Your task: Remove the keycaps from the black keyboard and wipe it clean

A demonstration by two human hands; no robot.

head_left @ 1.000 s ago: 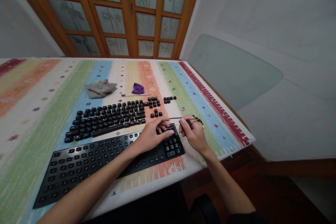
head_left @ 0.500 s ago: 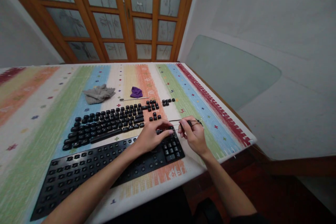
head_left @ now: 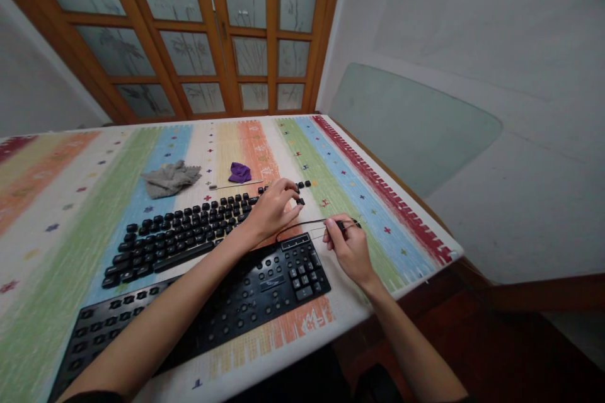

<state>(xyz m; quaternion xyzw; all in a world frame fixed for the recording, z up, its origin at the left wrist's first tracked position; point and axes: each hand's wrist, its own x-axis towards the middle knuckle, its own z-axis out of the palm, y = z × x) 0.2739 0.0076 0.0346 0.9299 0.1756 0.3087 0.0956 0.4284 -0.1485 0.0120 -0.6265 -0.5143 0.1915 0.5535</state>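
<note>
My left hand (head_left: 274,209) is over the far right end of the laid-out black keycaps (head_left: 189,230), with a black keycap (head_left: 300,201) pinched at its thumb and fingertips. My right hand (head_left: 348,247) is closed around a small dark tool with thin wire ends (head_left: 355,223), apparently a wire keycap puller. It hovers right of the black keyboard (head_left: 271,283). Most of the keyboard shows bare switches, while several keys (head_left: 305,277) still sit on the number pad. My left forearm hides part of the keyboard.
Behind the keycaps lie a crumpled grey cloth (head_left: 171,179), a purple cloth (head_left: 240,172) and a thin brush-like stick (head_left: 236,185). A cable (head_left: 302,223) runs from the keyboard's back edge. The striped tablecloth (head_left: 392,233) ends at the table's right edge, near a wall.
My left hand has moved from the top of the number pad away to the loose keycaps, carrying a keycap. My right hand keeps nearly the same place and grip. The view has shifted slightly.
</note>
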